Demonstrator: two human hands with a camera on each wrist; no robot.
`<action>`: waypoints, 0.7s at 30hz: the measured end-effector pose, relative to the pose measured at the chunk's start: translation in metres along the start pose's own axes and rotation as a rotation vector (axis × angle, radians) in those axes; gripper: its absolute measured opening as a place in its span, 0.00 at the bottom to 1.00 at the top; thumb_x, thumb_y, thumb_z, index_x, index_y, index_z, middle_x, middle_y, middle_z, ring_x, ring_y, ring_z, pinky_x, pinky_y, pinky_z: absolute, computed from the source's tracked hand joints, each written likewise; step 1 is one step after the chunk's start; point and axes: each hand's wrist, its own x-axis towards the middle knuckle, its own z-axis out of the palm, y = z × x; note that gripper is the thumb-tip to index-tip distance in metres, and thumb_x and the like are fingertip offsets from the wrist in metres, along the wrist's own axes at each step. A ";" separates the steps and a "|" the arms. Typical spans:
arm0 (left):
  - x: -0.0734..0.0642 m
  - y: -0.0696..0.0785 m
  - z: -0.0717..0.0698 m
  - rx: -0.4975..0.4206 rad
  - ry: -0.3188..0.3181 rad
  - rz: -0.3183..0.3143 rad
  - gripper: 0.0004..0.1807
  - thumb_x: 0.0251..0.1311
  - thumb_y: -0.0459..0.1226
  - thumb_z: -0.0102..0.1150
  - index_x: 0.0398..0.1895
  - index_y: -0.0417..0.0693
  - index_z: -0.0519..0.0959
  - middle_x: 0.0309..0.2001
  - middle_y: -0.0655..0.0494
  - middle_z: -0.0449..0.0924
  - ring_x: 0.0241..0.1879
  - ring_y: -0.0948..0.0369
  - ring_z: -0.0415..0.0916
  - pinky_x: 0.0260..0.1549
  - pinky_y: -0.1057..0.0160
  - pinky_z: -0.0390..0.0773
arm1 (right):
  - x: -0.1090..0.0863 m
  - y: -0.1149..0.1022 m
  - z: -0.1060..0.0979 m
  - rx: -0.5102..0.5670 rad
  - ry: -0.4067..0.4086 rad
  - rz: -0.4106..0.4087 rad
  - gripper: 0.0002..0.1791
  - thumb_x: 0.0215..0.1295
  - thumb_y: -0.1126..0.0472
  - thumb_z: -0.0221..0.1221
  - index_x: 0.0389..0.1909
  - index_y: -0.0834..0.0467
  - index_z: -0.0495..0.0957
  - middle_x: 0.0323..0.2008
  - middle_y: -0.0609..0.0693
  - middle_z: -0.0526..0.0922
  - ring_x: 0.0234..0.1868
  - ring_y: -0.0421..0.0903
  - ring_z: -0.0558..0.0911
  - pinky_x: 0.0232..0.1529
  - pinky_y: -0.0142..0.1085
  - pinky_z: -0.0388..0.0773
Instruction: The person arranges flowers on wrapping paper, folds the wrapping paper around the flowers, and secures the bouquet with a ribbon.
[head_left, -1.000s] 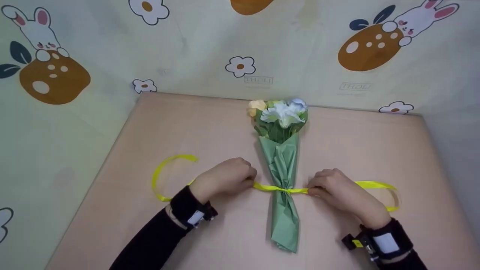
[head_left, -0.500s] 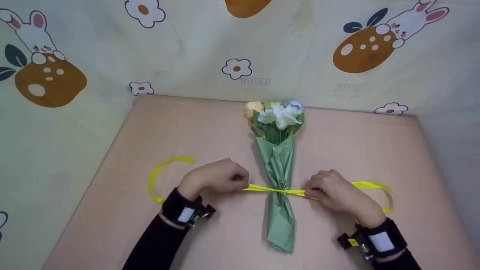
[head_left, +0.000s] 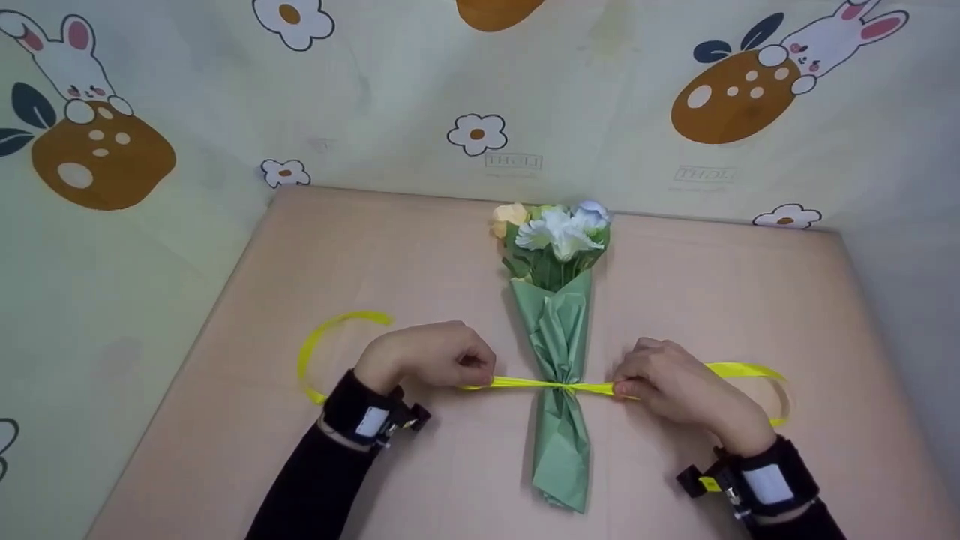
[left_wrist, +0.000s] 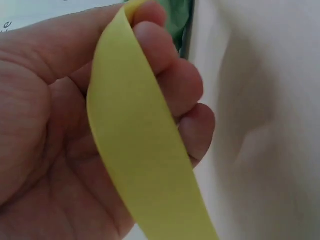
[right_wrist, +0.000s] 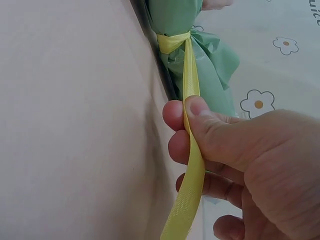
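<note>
A bouquet [head_left: 559,322] of white, peach and pale blue flowers, wrapped in green paper, lies upright in the head view. Round its gathered waist runs a yellow ribbon [head_left: 517,382], drawn taut out to both sides. My left hand [head_left: 439,354] pinches one length of it left of the bouquet; in the left wrist view the loose ribbon [left_wrist: 140,130] hangs across the palm. On the other side my right hand [head_left: 679,382] pinches the opposite length between thumb and forefinger. The right wrist view shows the ribbon crossing tightly at the paper's waist [right_wrist: 172,42].
The bouquet rests on a pinkish-beige table [head_left: 375,255]. Behind and to the left hangs a pale cloth [head_left: 390,82] printed with rabbits and flowers. One curled ribbon tail [head_left: 309,360] lies at left, another tail [head_left: 750,370] loops behind the right hand.
My left hand has moved left, away from the bouquet, and the ribbon has tightened and straightened, narrowing at the waist. My right hand has stayed nearly in place.
</note>
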 end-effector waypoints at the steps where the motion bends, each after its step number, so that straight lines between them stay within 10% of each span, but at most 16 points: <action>1: -0.001 0.001 0.000 -0.007 -0.005 -0.002 0.13 0.75 0.35 0.63 0.28 0.51 0.82 0.22 0.69 0.67 0.24 0.69 0.64 0.30 0.67 0.65 | 0.001 0.000 -0.001 -0.003 0.000 -0.001 0.03 0.70 0.60 0.73 0.35 0.50 0.91 0.31 0.36 0.87 0.37 0.42 0.80 0.38 0.40 0.75; 11: -0.011 0.013 -0.006 -0.016 0.004 -0.036 0.16 0.77 0.36 0.61 0.25 0.53 0.79 0.23 0.67 0.69 0.24 0.67 0.66 0.29 0.66 0.67 | 0.004 -0.015 -0.009 -0.010 -0.051 0.101 0.03 0.74 0.61 0.70 0.39 0.51 0.91 0.35 0.37 0.88 0.37 0.39 0.80 0.42 0.42 0.78; 21: -0.025 0.022 -0.012 -0.173 -0.094 -0.260 0.22 0.82 0.42 0.54 0.31 0.34 0.83 0.17 0.57 0.77 0.17 0.60 0.78 0.22 0.64 0.73 | 0.007 -0.017 -0.003 0.142 -0.107 0.206 0.05 0.81 0.60 0.63 0.45 0.53 0.87 0.30 0.38 0.81 0.28 0.33 0.73 0.33 0.32 0.74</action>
